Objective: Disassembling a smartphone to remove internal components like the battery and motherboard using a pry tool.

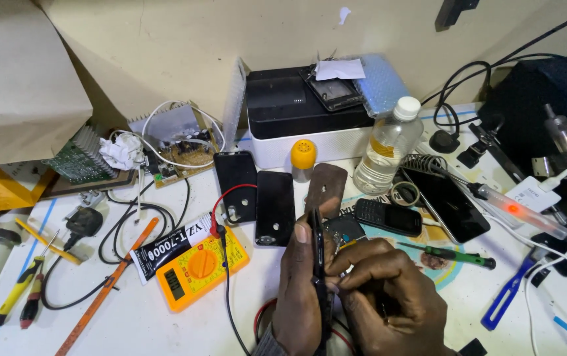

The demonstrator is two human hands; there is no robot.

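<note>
Two hands grip one phone (318, 264) edge-up, just right of the yellow multimeter (198, 267): left hand (297, 290) wrapped around its side, right hand (389, 296) curled closed, fingertips pinching its edge, above the surface (138, 323).

Two bare hands (362, 290), a grey knitted cuff (267, 344) at the left wrist

Bright, even light; sharp focus

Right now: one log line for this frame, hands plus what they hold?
left hand: grips dark phone on edge | right hand: fingertips at phone's side | beside: yellow multimeter, green screwdriver | surface: white bench
</note>
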